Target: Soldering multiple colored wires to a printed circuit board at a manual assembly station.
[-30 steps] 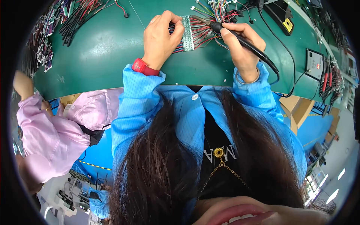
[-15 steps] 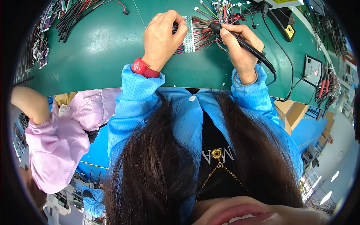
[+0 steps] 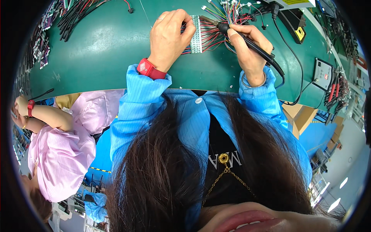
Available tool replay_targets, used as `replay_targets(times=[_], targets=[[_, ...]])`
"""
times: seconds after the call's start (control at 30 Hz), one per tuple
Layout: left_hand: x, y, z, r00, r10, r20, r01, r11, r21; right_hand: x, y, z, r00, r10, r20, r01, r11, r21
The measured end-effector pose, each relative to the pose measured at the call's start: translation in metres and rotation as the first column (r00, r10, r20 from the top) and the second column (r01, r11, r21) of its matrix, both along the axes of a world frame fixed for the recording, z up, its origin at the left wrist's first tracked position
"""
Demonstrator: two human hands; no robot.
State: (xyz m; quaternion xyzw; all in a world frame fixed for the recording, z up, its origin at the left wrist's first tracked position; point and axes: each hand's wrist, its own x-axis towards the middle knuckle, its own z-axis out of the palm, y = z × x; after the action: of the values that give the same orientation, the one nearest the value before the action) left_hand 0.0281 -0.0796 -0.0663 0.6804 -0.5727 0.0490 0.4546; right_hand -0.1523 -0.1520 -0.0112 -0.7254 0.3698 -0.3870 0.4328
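A narrow light-green circuit board strip [image 3: 196, 36] lies on the bench with rows of thin coloured wires running out on both sides. My right hand [image 3: 251, 50] grips a black soldering iron [image 3: 223, 28], its tip at the upper end of the strip. At the strip's left side, my left hand [image 3: 170, 36] is closed in a pinch. A thin solder wire [image 3: 145, 12] runs from the top edge down to this hand; its end is hidden by the fingers. Beyond the iron spreads a bundle of wires with white connectors [image 3: 232, 11].
Black and red cables [image 3: 79, 17] lie at the far left of the green bench [image 3: 104, 50]. On the right stand a black-and-yellow holder [image 3: 295, 29] and a small control box [image 3: 322, 73]; the iron's cord loops nearby. A co-worker in pink [image 3: 63, 154] is at left.
Both my hands and the iron stay almost in place at the strip. The co-worker's arms have shifted, so their hands now show at the left edge.
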Motion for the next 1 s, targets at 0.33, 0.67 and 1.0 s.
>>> replay_targets(times=[0.33,0.67,1.0], targets=[[-0.0017,-0.0023,0.0002,0.998,0.016,0.056,-0.016,1.000,-0.001,-0.0004,0.0002,0.0019,0.999,0.006,-0.031,-0.008,0.999,-0.045],[-0.0006,-0.0021,0.0007,0.998,0.021,0.056,-0.022,0.999,0.028,-0.0006,0.0019,0.0033,1.000,0.001,-0.031,-0.003,0.998,-0.057],[-0.0002,0.0004,0.0026,1.000,-0.002,-0.017,0.003,0.999,0.037,-0.0041,0.0015,0.0006,0.999,-0.032,-0.014,0.029,0.985,-0.169]])
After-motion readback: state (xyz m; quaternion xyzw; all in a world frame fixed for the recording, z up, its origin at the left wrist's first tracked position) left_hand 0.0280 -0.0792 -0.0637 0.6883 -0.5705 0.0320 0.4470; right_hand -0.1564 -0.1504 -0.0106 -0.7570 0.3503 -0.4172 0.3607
